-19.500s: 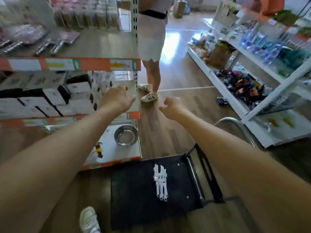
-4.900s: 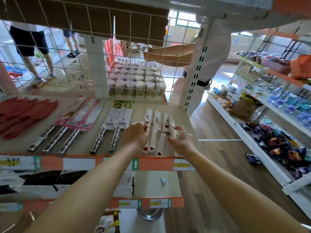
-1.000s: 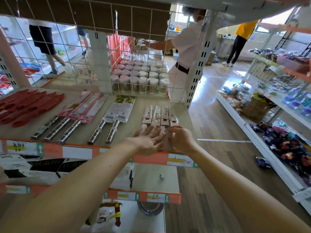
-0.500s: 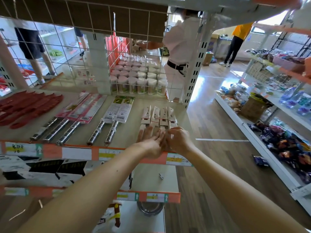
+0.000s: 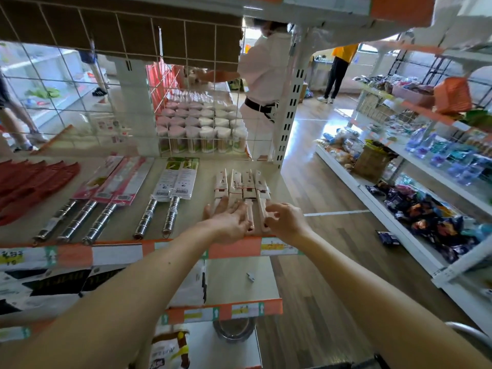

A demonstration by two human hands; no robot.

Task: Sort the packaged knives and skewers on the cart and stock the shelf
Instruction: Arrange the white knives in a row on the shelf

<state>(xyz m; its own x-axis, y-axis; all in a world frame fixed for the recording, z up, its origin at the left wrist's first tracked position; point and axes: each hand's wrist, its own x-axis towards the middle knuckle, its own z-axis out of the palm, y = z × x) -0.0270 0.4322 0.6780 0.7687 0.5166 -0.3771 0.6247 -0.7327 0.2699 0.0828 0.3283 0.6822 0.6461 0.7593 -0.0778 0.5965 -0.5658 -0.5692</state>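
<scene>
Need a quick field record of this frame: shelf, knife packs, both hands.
shelf: beige board, knives laid flat on it
white-handled knives: four packs side by side, handles toward the front edge
steel-handled knives: five packs, left of the white ones
left hand: flat, straight fingers on the white handles
right hand: fingers curled at the rightmost handle, grip unclear

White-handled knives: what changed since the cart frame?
The white-handled knives went from the cart to the shelf, both hands carrying them; they now lie in a row. The left hand rests flat on the handles, the right hand curls its fingers at the rightmost one. The steel-handled knives and red items stayed put.
</scene>
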